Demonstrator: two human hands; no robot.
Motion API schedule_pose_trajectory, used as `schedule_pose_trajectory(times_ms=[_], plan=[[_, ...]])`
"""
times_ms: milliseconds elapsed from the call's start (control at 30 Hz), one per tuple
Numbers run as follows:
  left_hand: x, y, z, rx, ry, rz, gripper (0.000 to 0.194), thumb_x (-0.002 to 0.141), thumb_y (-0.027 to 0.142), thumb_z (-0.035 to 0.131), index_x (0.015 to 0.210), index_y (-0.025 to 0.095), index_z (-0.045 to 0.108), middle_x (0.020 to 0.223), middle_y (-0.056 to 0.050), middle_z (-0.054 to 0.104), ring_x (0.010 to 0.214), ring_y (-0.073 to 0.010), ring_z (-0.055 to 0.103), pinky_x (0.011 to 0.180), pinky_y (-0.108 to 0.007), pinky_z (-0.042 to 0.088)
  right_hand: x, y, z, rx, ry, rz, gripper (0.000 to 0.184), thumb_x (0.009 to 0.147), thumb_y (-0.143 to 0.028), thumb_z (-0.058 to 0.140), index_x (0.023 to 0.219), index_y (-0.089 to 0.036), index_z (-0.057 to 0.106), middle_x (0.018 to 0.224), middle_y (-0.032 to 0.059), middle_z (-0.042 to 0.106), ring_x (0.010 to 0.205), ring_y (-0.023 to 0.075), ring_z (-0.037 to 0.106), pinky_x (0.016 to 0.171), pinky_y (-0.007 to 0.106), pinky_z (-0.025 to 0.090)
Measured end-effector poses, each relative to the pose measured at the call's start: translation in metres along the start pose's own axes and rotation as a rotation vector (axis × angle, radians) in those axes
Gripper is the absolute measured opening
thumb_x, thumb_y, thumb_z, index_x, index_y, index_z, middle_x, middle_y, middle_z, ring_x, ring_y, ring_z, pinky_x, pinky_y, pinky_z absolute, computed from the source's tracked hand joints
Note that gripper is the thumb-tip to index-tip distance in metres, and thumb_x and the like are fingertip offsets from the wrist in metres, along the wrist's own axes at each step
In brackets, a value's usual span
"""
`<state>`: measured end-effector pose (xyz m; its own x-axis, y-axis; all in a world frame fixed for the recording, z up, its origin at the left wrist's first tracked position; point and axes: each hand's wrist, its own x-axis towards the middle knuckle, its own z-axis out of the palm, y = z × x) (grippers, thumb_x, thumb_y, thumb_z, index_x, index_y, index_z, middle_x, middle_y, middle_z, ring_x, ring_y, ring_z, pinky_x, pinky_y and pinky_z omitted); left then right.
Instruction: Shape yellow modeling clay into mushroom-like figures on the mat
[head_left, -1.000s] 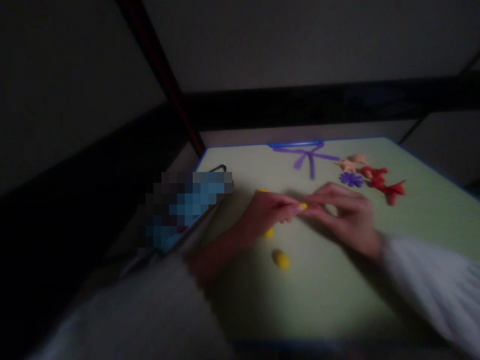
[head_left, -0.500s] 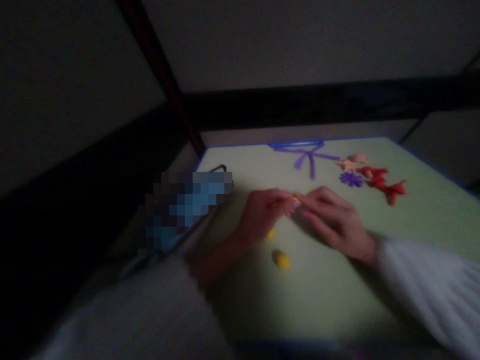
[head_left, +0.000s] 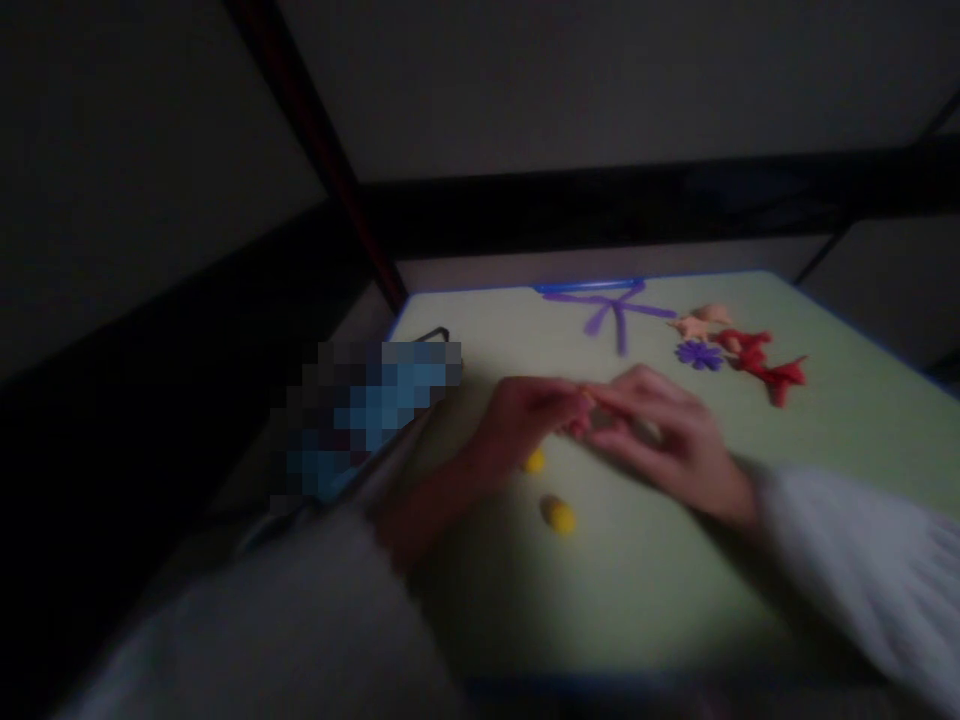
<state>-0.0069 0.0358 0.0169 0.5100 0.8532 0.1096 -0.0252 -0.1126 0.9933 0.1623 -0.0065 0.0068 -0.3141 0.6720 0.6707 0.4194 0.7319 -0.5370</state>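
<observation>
Over the last second, the right hand (head_left: 675, 440) has shifted a little leftward, and its forefinger now meets the tips of the left hand (head_left: 525, 415). Only a faint sliver of the yellow piece (head_left: 587, 393) shows where they meet, much less than before.

Going left to right, a blue item (head_left: 382, 405), masked by coarse squares, sits by the left side of the desk (head_left: 637, 590). Next comes the left hand, its thumb and fingers clamped on the yellow piece, just above the desk. Below that hand lies one yellow ball (head_left: 533, 460), partly hidden, and nearer the person's body sits another, the near ball (head_left: 562, 517). At the far edge are a blue bar (head_left: 589, 286) and, just in front of it, purple strips (head_left: 619, 325) spread like spokes. As for the right hand, its thumb sits lower than the forefinger; I cannot tell whether it grips anything. Beyond it rest a purple flower (head_left: 699, 355), peach shapes (head_left: 694, 325) close behind, and the red shapes (head_left: 750, 355) farthest right. Dim light softens the finer details.
</observation>
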Motion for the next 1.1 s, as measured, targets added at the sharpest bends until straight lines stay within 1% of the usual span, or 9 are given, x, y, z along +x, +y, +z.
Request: schedule_pose_trajectory(times_ms=[233, 500, 600, 667, 733, 800, 900, 967, 1100], plan=[[-0.001, 0.002, 0.001, 0.057, -0.189, 0.076, 0.025, 0.075, 0.029, 0.055, 0.055, 0.016, 0.060, 0.057, 0.001, 0.054, 0.056, -0.0087, 0.047, 0.055, -0.021, 0.038, 0.004, -0.006, -0.002, 0.098, 0.112, 0.061, 0.027, 0.076, -0.023, 0.070, 0.101, -0.033, 0.070, 0.070, -0.0013, 0.051, 0.063, 0.0118, 0.050, 0.052, 0.025, 0.043], [-0.003, 0.005, 0.003, 0.164, -0.171, 0.117, 0.029, 0.079, 0.027, 0.051, 0.053, 0.017, 0.058, 0.057, 0.001, 0.054, 0.057, -0.0097, 0.050, 0.060, -0.023, 0.042, 0.004, -0.009, -0.001, 0.123, 0.134, 0.101, 0.014, 0.075, -0.026, 0.070, 0.088, -0.031, 0.074, 0.067, -0.0012, 0.051, 0.061, 0.0113, 0.049, 0.049, 0.024, 0.042], [-0.005, 0.002, 0.004, 0.210, -0.065, 0.123, 0.029, 0.083, 0.033, 0.048, 0.067, 0.017, 0.065, 0.071, -0.003, 0.064, 0.072, -0.0145, 0.060, 0.072, -0.027, 0.048, 0.006, -0.001, -0.002, 0.119, 0.204, 0.107, 0.012, 0.073, -0.025, 0.072, 0.084, -0.030, 0.073, 0.077, 0.0007, 0.057, 0.073, 0.0142, 0.056, 0.062, 0.029, 0.050], [-0.004, 0.000, 0.006, 0.148, 0.032, 0.144, 0.031, 0.085, 0.040, 0.046, 0.092, 0.017, 0.066, 0.101, -0.007, 0.068, 0.099, -0.0194, 0.060, 0.088, -0.031, 0.047, 0.009, 0.003, -0.003, 0.094, 0.259, 0.099, 0.014, 0.075, -0.022, 0.070, 0.087, -0.029, 0.072, 0.092, 0.0029, 0.062, 0.089, 0.0181, 0.060, 0.079, 0.036, 0.051], [0.002, 0.000, 0.010, -0.003, 0.075, 0.148, 0.044, 0.088, 0.048, 0.040, 0.117, 0.019, 0.057, 0.133, -0.007, 0.052, 0.126, -0.0209, 0.045, 0.106, -0.034, 0.036, 0.012, 0.002, 0.001, 0.071, 0.260, 0.105, 0.015, 0.079, -0.020, 0.065, 0.091, -0.027, 0.070, 0.110, 0.0043, 0.063, 0.106, 0.0213, 0.058, 0.094, 0.043, 0.045], [0.011, 0.005, 0.017, -0.159, 0.079, 0.125, 0.052, 0.092, 0.050, 0.026, 0.130, 0.021, 0.044, 0.147, -0.003, 0.034, 0.137, -0.0175, 0.029, 0.115, -0.033, 0.023, 0.016, -0.008, 0.010, 0.103, 0.227, 0.128, 0.017, 0.083, -0.020, 0.059, 0.097, -0.026, 0.067, 0.124, 0.0043, 0.059, 0.118, 0.0228, 0.052, 0.102, 0.046, 0.038], [0.025, 0.015, 0.028, -0.300, 0.181, 0.103, 0.053, 0.095, 0.039, 0.005, 0.137, 0.024, 0.034, 0.149, 0.001, 0.031, 0.138, -0.0129, 0.025, 0.117, -0.032, 0.019, 0.020, -0.031, 0.032, 0.218, 0.212, 0.195, 0.029, 0.091, -0.022, 0.046, 0.116, -0.030, 0.059, 0.135, 0.0023, 0.051, 0.130, 0.0208, 0.040, 0.109, 0.045, 0.031], [0.027, 0.018, 0.035, -0.245, 0.287, 0.136, 0.051, 0.095, 0.032, 0.004, 0.137, 0.031, 0.035, 0.145, 0.004, 0.037, 0.136, -0.0125, 0.029, 0.116, -0.033, 0.024, 0.026, -0.042, 0.042, 0.228, 0.187, 0.198, 0.041, 0.094, -0.029, 0.037, 0.134, -0.036, 0.042, 0.142, -0.0013, 0.042, 0.137, 0.0184, 0.026, 0.113, 0.043, 0.024], [0.008, 0.007, 0.056, -0.035, 0.323, 0.206, 0.051, 0.095, 0.025, 0.010, 0.131, 0.034, 0.045, 0.132, 0.005, 0.053, 0.135, -0.0168, 0.031, 0.111, -0.034, 0.034, 0.050, -0.029, 0.032, 0.163, 0.217, 0.203, 0.049, 0.095, -0.045, 0.022, 0.143, -0.034, 0.024, 0.152, -0.0035, 0.020, 0.140, 0.0188, 0.015, 0.115, 0.046, 0.012]])
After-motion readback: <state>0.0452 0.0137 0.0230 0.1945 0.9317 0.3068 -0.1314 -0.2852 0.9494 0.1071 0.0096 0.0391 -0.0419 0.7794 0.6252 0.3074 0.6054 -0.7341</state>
